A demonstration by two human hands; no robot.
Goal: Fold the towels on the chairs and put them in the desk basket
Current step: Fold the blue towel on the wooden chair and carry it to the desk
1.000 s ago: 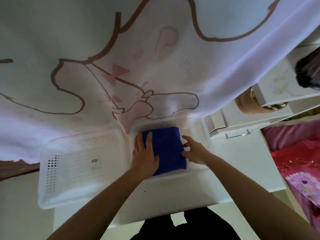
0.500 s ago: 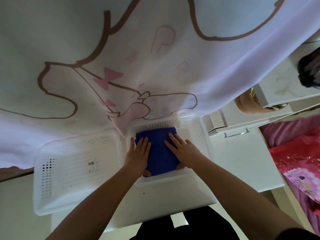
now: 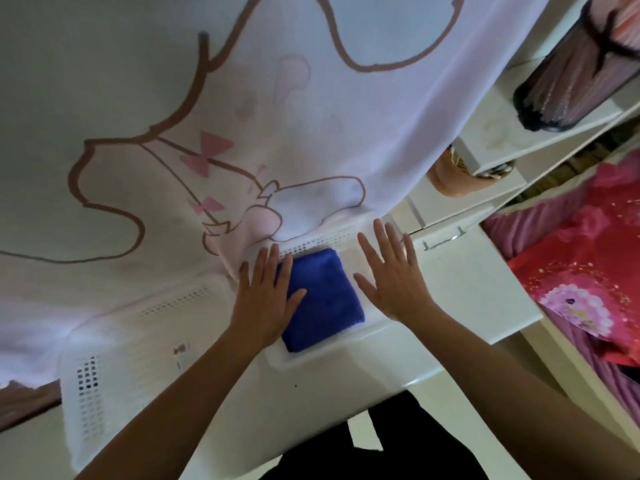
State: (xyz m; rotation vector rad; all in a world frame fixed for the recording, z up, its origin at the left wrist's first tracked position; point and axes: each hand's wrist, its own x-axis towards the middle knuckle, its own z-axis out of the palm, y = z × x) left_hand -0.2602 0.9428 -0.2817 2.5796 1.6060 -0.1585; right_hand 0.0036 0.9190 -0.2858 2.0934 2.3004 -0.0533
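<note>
**Blue towel seated in the right-hand basket, both hands flat and empty**

The folded towel lay in the basket at the centre of the frame, a compact blue block filling most of its floor, its near edge against the front rim. That snug fit was probably why it had been folded so small: the compartment left little slack on any side.

The left hand rested palm-down with its thumb and forefinger over the towel's left edge, fingers spread; its grip was released, nothing pinched or clenched. Judging by the flat palm, it was there to press the fold down so the cloth would not spring open. The right hand was spread flat just right of the towel, over the basket's right side, and held nothing either (whether it touched the rim or hovered above it could not be told).

A second, larger basket sat empty to the lower left on the same white counter. A pale printed curtain hung across the upper frame and draped onto the back rims of both baskets, which crowded the far side. No chairs or other towels were in view, so how much of the task remained was unclear; this towel, at least, looked placed.
</note>
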